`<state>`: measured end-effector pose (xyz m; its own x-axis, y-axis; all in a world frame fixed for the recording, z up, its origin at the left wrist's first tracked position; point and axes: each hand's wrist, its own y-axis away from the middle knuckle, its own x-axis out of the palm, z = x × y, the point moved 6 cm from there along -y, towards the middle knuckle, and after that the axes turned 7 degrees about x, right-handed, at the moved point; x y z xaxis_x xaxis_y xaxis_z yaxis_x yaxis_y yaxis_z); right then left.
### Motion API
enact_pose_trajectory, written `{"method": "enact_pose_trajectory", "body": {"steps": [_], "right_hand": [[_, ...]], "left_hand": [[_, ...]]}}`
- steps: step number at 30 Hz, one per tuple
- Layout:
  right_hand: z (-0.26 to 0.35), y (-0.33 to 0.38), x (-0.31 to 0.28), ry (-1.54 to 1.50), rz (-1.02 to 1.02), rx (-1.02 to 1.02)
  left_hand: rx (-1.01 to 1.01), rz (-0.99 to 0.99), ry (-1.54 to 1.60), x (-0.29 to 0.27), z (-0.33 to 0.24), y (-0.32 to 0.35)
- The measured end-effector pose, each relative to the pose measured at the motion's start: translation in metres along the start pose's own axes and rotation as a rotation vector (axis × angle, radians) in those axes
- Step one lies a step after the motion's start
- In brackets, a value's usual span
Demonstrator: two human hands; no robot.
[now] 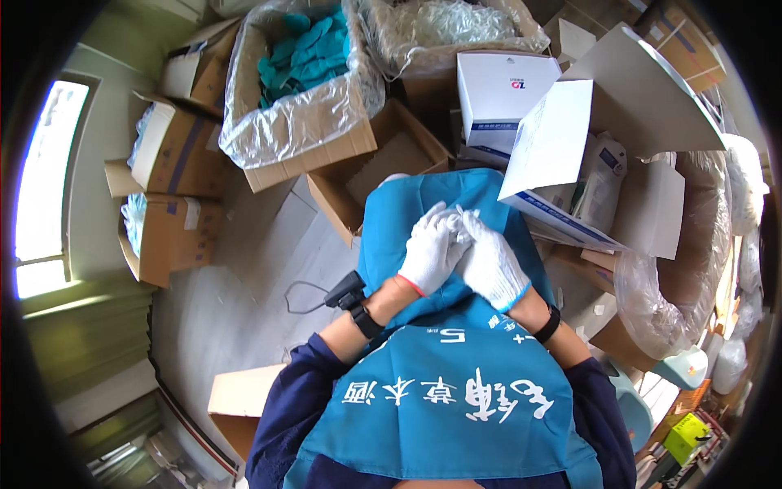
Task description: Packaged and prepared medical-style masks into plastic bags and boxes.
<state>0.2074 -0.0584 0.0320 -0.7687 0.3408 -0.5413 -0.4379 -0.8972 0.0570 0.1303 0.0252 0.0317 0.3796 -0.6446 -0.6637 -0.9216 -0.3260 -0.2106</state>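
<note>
Both my hands wear white knit gloves and meet over my lap, above the teal apron (pixel 456 387). My left hand (pixel 432 248), with a red-edged cuff, has its fingers bent and pressed against the other hand. My right hand (pixel 491 262), with a blue-edged cuff, is closed, its fingertips pinched near the left fingers. Something small and whitish may be between the fingertips, but I cannot make it out. A black wrist device (pixel 346 291) with a thin cable is strapped to my left wrist.
Ahead stands a plastic-lined carton (pixel 309 156) of teal pieces, beside an open brown carton (pixel 330 183). On the right, an open white box (pixel 550 147) holds white packages (pixel 603 183), next to a plastic-lined carton (pixel 705 236). Stacked cartons (pixel 183 151) stand at left.
</note>
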Motion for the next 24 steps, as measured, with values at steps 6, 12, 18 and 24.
{"method": "enact_pose_trajectory", "body": {"steps": [6, 12, 18, 24], "right_hand": [[0.022, 0.013, -0.020, -0.290, -0.031, 0.021], [0.026, 0.066, -0.067, -1.297, 0.138, 0.397], [0.025, 0.097, -0.106, -0.853, -0.033, 0.492], [0.056, 0.092, -0.216, -0.272, -0.305, 0.249]], "left_hand": [[-0.133, -0.225, 0.181, 0.012, 0.036, 0.006], [0.219, -0.041, -0.413, -0.058, 0.028, -0.117], [0.329, -0.171, -0.633, -0.207, 0.008, -0.320], [0.181, -0.299, -0.566, -0.197, 0.011, -0.307]]}}
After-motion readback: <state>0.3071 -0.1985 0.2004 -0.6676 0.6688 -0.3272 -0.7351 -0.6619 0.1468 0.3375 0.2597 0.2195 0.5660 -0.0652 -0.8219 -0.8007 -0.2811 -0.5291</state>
